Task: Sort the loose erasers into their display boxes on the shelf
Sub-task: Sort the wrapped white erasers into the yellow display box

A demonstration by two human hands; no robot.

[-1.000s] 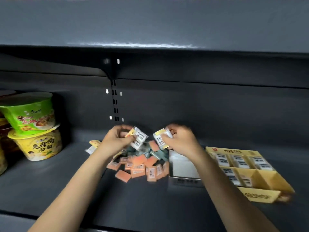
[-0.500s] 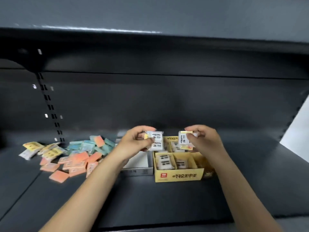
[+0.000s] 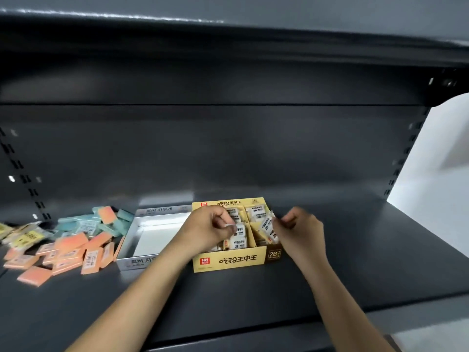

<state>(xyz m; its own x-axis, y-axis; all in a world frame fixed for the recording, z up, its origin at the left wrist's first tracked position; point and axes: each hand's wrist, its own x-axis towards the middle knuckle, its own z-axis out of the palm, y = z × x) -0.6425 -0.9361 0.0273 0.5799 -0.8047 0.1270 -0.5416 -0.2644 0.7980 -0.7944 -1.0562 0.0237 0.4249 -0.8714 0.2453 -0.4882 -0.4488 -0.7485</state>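
Observation:
A yellow display box with divided compartments stands on the dark shelf and holds several white 2B erasers. My left hand pinches a white 2B eraser over the box's front left compartment. My right hand pinches another white eraser, tilted, over the front right compartment. To the left stands a silver display box, its white floor bare. Further left lies a loose pile of orange erasers, teal erasers and yellow erasers.
The shelf's back panel rises close behind the boxes, and the upper shelf overhangs them. Slotted uprights stand at the left and right ends. The shelf front edge runs below my forearms. A white wall shows past the right end.
Both hands carried their white erasers from the loose pile rightward to the yellow box, then lowered them from above it into its front compartments. The view swung right, losing the noodle cups.

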